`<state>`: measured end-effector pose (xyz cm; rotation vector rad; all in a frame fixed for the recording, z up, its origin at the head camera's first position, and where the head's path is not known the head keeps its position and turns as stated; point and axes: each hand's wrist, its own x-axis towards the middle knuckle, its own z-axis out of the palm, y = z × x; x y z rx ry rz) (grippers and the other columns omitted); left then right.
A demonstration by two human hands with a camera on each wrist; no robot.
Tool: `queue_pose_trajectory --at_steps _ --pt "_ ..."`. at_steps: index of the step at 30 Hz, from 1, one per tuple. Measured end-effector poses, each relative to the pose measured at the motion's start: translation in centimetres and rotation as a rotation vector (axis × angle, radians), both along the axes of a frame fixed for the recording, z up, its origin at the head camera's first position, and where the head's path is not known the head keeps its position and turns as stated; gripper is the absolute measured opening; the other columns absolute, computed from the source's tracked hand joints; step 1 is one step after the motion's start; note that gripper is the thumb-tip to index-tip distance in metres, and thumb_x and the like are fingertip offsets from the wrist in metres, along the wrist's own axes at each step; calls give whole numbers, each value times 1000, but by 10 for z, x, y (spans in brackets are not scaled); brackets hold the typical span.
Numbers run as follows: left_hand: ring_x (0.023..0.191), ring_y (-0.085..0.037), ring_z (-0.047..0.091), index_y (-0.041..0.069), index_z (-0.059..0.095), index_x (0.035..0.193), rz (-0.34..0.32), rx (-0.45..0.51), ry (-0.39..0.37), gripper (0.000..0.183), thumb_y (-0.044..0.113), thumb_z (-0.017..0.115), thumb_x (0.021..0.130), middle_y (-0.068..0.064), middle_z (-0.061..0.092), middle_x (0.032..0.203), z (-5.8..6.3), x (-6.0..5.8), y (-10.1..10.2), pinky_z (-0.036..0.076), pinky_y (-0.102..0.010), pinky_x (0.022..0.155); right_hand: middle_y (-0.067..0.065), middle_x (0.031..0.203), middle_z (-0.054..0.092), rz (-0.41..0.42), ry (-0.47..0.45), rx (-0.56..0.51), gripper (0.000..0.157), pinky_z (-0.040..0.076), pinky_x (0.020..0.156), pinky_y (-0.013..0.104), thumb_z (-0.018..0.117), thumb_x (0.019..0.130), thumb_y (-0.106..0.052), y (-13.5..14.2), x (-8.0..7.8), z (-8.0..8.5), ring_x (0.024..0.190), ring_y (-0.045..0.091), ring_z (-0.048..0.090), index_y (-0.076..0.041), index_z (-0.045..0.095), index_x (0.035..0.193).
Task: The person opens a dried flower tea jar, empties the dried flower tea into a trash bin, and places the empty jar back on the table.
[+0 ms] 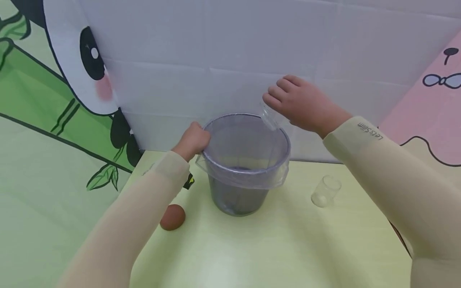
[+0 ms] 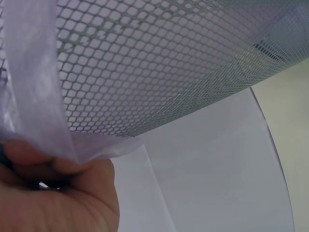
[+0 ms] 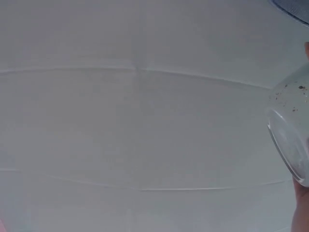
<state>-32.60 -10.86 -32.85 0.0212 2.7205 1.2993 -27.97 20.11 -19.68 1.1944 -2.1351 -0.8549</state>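
A mesh waste bin lined with a clear plastic bag stands on the table in the head view. My left hand grips its rim at the left; the left wrist view shows those fingers curled at the folded bag edge. Above the bin's right rim, my right hand holds a clear glass tilted over the opening. Small dark specks cling to this glass in the right wrist view, where most of the hand is out of frame.
Another clear glass is on the table right of the bin. A reddish-brown ball lies beside the left forearm, with a small black-and-yellow item partly hidden behind the sleeve. A white wall covering rises behind the table.
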Motion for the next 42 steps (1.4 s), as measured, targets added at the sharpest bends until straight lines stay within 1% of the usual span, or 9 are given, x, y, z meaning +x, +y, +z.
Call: queue_pose_trajectory --at_steps 4,9,14,20,24,30,33,38,42 --pt "65 -18 49 -8 27 146 9 5 -11 52 14 35 101 -19 49 110 1 0 -1 41 -27 51 22 131 55 -81 -149 -143 90 35 113 52 97 65 -11 4 4 1 123 43 49 5 46 137" --pt "64 -18 46 -8 24 150 3 29 -16 54 14 34 101 -19 47 111 2 0 0 40 -29 51 23 142 51 -186 -256 -286 93 31 114 57 95 69 -14 11 10 1 133 45 44 4 44 144" --pt "64 -18 49 -8 24 150 0 36 -15 55 15 35 101 -19 49 110 1 1 0 41 -28 51 23 147 50 -277 -319 -467 96 26 118 55 94 72 -19 20 17 0 137 45 41 3 42 149" --pt "61 -17 45 -8 25 147 -11 30 -24 52 15 33 101 -18 48 108 0 1 -1 40 -27 51 22 150 49 -318 -380 -693 98 29 117 55 93 74 -27 30 31 -4 140 44 41 0 41 152" --pt "60 -16 43 -8 24 148 -13 23 -13 53 15 33 101 -18 47 107 1 -1 0 38 -28 50 21 153 46 -344 -419 -843 102 30 116 56 92 75 -31 37 35 -8 141 43 40 0 37 155" --pt "60 -16 47 -8 25 148 -1 34 -15 53 14 35 101 -19 49 110 4 -1 1 40 -26 49 11 143 54 -303 -430 -1167 104 39 108 53 97 67 -36 45 35 -22 128 32 49 -8 43 152" --pt "62 -17 48 -7 22 151 -1 42 -24 56 14 35 101 -19 49 112 4 0 0 41 -26 50 6 137 56 -266 -450 -1341 98 40 107 44 99 65 -35 46 36 -34 126 24 52 -12 47 145" --pt "65 -18 50 -7 23 151 1 44 -30 56 14 35 101 -19 50 112 4 0 0 43 -27 52 2 139 57 -223 -500 -1575 93 38 108 32 99 67 -26 50 41 -57 130 16 52 -18 47 143" --pt "69 -20 53 -7 21 152 2 41 -29 57 15 35 101 -19 51 111 5 0 1 45 -28 54 0 139 58 -183 -526 -1705 91 40 106 31 98 68 -17 54 45 -75 129 17 53 -18 47 144"
